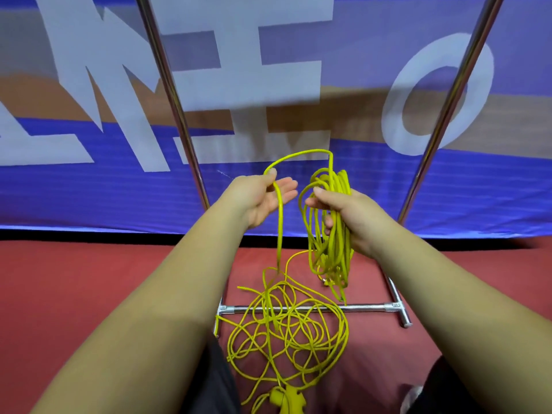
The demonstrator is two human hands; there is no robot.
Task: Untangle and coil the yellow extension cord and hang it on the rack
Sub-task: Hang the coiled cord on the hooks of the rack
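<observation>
The yellow extension cord (328, 240) hangs as a bundle of several loops from my right hand (349, 216), whose fingers are curled round it. One strand arcs from the top of that bundle over to my left hand (265, 195), which pinches it between thumb and fingers while the other fingers stay straight. From there the strand drops to a loose tangled heap of cord (286, 330) on the red floor. A yellow socket block (285, 398) lies at the bottom edge. The metal rack (310, 308) stands in front of me, its base bar under the heap.
Two slanted chrome uprights of the rack rise at left (170, 94) and right (448, 109). Behind them stands a blue banner (119, 198) with large white letters. My dark-clothed knees (448, 389) show at the bottom.
</observation>
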